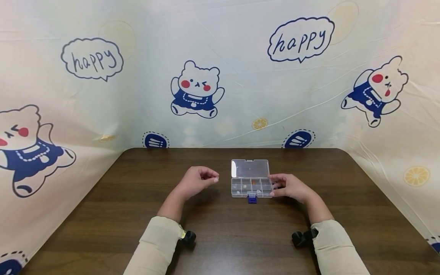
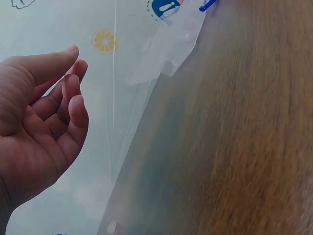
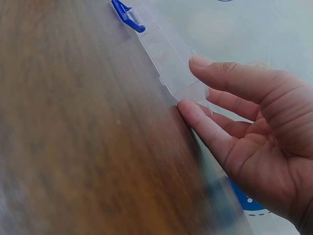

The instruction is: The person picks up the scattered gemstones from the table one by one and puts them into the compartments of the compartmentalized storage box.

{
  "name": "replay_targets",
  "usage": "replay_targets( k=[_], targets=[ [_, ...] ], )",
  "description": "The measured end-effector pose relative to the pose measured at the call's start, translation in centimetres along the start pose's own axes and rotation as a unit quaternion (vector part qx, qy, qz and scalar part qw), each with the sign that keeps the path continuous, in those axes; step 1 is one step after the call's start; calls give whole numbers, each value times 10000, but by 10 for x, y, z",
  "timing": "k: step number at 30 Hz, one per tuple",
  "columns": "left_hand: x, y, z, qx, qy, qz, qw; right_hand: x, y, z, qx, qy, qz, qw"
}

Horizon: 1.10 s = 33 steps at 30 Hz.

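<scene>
A clear plastic compartment box [image 1: 252,188] stands on the table with its lid [image 1: 251,169] raised at the back. Small bits of white and orange lie in its compartments, and a blue clasp [image 1: 252,199] hangs at the front. My right hand [image 1: 291,187] holds the box's right end, thumb at the front corner and forefinger at the back. To the left of the box, my left hand [image 1: 198,181] is above the table, fingers curled and thumb tip close to the forefinger tip. Whether something tiny sits between those tips is hidden. The left wrist view shows a small pale piece [image 2: 112,227].
The brown wooden table [image 1: 223,244] ends at a far edge against a printed cloth [image 1: 237,126], which also rises on both sides. A black wrist camera [image 1: 188,238] is strapped at the left sleeve, another camera [image 1: 300,239] at the right.
</scene>
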<state>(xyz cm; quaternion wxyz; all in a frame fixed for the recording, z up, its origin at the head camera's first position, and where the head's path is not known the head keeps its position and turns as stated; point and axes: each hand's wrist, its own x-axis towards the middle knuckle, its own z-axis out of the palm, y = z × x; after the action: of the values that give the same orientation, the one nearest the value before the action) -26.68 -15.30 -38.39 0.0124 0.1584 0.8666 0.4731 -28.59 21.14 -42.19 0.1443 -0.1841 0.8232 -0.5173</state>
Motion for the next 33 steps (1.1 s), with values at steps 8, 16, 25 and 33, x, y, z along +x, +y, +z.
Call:
replay_targets(
  k=[8, 16, 25, 33],
  targets=[
    [-2, 10, 6, 41, 64, 198, 9998, 0, 0, 0, -60, 25, -8, 10000],
    [-3, 16, 12, 105, 35, 340, 9994, 1, 4, 0, -52, 1, -54, 10000],
    [-4, 24, 22, 95, -29, 342, 9994, 2, 5, 0, -55, 50, 49, 10000],
    [-6, 29, 30, 42, -226, 579, 9981, 1, 5, -2, -36, 46, 48, 10000]
  ],
)
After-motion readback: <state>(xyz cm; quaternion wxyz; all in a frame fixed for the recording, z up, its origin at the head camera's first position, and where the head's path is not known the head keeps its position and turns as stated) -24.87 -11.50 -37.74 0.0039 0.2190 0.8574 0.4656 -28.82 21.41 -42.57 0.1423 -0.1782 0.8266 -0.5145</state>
